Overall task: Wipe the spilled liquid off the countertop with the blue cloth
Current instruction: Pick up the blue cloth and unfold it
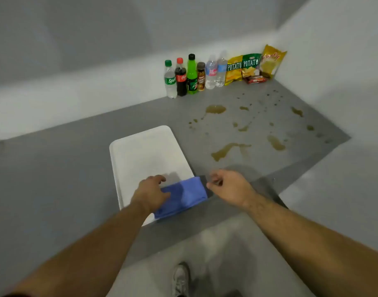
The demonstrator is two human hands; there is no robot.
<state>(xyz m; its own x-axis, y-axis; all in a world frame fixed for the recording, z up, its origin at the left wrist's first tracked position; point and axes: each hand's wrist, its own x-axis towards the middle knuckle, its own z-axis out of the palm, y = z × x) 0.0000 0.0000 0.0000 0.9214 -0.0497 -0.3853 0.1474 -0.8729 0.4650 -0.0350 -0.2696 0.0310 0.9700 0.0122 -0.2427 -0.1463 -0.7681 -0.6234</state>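
A folded blue cloth (185, 197) lies across the near right corner of a white tray (145, 155), hanging over the tray's edge onto the grey countertop (55, 168). My left hand (150, 192) rests on the cloth's left end, fingers spread over it. My right hand (228, 187) hovers just right of the cloth, fingers loosely curled and holding nothing. Brownish spilled liquid (228, 150) spreads in puddles and drops over the counter's right part, beyond my right hand.
Several drink bottles (191, 76) and snack bags (251, 66) stand along the back wall in the corner. The counter's front edge runs diagonally near my right forearm. A shoe (180, 279) shows on the floor below.
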